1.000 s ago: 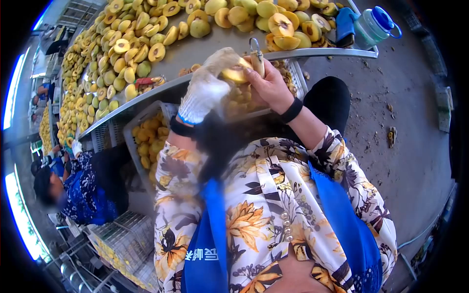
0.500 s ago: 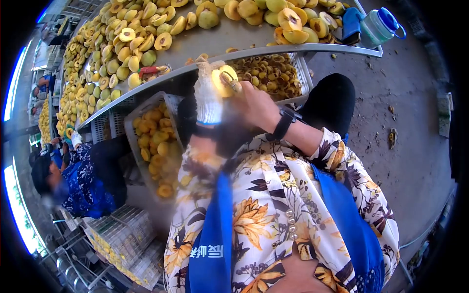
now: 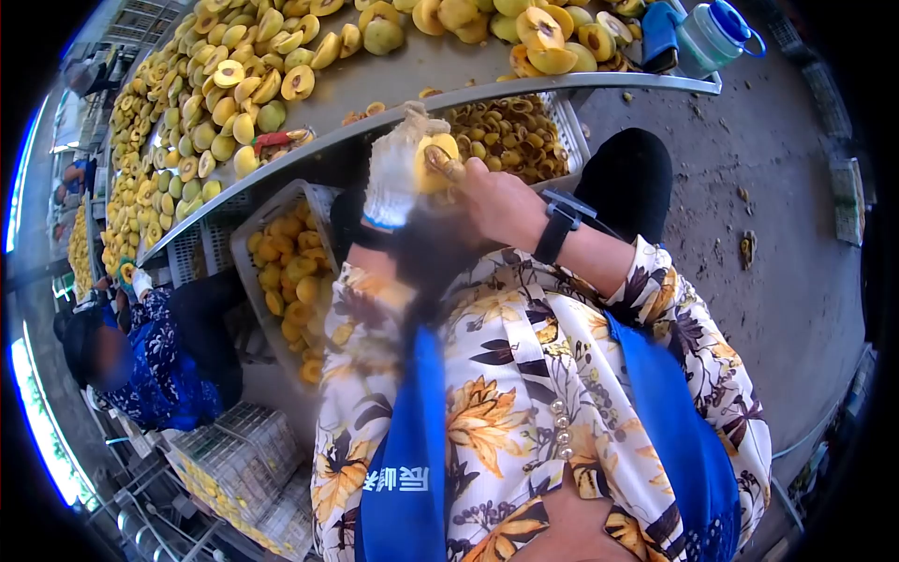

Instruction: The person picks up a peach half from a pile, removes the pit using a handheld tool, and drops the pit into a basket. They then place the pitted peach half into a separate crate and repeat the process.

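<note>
In my left hand [image 3: 393, 173], which wears a white knit glove, sits a yellow peach half [image 3: 434, 150] with its cut face toward my right hand. My bare right hand [image 3: 501, 199], with a black watch at the wrist, grips a small pitting tool [image 3: 449, 169]. Its tip is at the brown centre of the fruit; my fingers hide most of the handle. Both hands are just in front of the metal table's edge [image 3: 351, 129]. Below them stands a white basket [image 3: 573, 140] of small brownish-yellow cut pieces.
Halved peaches [image 3: 225, 117] are heaped over the table. A crate [image 3: 245, 239] of orange peach halves stands to my left. A red-handled object [image 3: 272, 140], a blue cloth [image 3: 659, 36] and a water bottle [image 3: 707, 42] lie along the edge. A co-worker [image 3: 169, 347] sits further left.
The view has shifted slightly. The gloved hand has tilted with the peach half, and the right hand has turned, bringing the tool deeper over the fruit's centre.
</note>
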Action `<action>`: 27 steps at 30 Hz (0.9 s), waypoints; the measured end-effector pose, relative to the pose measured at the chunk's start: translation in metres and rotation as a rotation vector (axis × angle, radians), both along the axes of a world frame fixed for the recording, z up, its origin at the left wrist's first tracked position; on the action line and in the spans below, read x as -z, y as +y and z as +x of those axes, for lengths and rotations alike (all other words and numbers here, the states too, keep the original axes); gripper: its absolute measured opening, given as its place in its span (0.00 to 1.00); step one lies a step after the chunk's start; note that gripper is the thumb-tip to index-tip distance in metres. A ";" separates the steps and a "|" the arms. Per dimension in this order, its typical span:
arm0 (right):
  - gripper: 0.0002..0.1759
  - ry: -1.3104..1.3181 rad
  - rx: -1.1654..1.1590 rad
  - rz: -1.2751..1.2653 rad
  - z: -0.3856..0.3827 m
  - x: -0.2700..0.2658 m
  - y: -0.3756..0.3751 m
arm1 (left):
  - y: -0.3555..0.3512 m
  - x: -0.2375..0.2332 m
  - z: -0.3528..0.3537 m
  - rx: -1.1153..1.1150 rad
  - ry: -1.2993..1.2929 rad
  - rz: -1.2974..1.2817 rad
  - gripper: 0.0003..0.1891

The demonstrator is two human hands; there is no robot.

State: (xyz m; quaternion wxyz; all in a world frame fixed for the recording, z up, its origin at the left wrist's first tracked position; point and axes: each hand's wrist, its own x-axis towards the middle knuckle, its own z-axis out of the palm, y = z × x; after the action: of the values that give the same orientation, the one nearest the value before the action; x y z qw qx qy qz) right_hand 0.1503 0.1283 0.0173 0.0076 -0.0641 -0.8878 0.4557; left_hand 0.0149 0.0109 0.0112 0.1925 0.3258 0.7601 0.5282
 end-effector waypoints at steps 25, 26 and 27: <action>0.10 -0.369 0.128 -0.724 -0.006 0.002 -0.024 | 0.025 0.014 0.025 -0.416 -1.061 0.450 0.16; 0.09 -0.423 0.105 -0.780 -0.005 -0.001 -0.021 | 0.027 0.012 0.028 -0.399 -1.115 0.478 0.16; 0.08 -0.475 0.083 -0.833 -0.005 -0.003 -0.018 | 0.029 0.008 0.030 -0.379 -1.168 0.508 0.16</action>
State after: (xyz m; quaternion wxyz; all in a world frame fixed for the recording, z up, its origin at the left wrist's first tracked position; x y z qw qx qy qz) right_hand 0.1453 0.1100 0.0207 -0.2035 -0.1993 -0.6036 0.7447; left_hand 0.0450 0.0403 0.0034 0.3937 -0.1181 0.4269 0.8055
